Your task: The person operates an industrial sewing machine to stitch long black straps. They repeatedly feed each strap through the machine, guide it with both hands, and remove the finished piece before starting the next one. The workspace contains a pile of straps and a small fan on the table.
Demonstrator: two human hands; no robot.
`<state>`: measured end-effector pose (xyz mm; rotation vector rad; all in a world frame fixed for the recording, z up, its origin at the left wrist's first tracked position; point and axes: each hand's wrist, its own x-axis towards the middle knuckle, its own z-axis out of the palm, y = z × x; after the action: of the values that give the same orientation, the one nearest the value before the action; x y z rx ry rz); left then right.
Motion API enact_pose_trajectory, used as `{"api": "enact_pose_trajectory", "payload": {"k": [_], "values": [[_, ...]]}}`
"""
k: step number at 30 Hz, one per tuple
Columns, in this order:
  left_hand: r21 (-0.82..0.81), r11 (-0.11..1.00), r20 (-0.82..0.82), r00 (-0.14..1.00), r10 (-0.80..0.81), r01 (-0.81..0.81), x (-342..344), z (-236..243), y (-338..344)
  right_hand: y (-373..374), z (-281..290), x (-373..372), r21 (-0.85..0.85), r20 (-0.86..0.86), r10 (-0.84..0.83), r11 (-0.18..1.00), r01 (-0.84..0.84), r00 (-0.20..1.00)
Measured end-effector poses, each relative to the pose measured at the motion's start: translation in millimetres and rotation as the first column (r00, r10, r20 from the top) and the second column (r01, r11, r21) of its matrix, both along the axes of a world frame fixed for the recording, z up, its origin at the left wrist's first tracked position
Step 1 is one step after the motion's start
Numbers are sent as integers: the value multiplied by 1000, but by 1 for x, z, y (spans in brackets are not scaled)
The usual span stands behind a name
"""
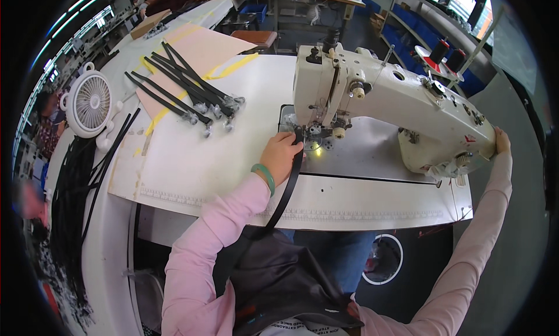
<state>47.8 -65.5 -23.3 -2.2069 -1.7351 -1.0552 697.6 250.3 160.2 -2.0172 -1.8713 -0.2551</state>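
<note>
Left hand [281, 157] closed on a black strap [285, 199], fingers by the needle area; strap's upper end sits at the presser foot [315, 130], the rest curves down toward the person and over the table's near edge; green bangle [265, 176] on that wrist. Right hand [502, 141] touches the right end of the white sewing machine [372, 83] – fingers partly hidden, cannot tell if they grip; small light glows on the metal bed under the needle area.

White table [198, 173] has a ruler scale along its near edge; upper left, a bunch of black straps with clear-wrapped ends [192, 91] lies partly on a pinkish sheet [204, 48]; farther left, white fan [92, 102] – long black strips [70, 190] hang just below it; dark thread spools [439, 51] stand behind the machine; white-rimmed bin [400, 266] on the floor, below the table.
</note>
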Motion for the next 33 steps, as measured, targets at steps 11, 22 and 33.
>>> {"api": "enact_pose_trajectory", "payload": {"k": [11, 22, 33], "values": [[-90, 995, -95, 995, -40, 31, 9, 6, -2, 57, 4, 24, -215, -93, -62, 976, 41, 994], [-24, 998, -114, 992, -57, 55, 5, 8, -4, 35, 4, 0, -291, -247, -22, 955, -53, 969], [-92, 993, -151, 984, -93, 80, -1, 4, 3, -83, -106, -33, 290, -806, 174, 949, 121, 565]]}}
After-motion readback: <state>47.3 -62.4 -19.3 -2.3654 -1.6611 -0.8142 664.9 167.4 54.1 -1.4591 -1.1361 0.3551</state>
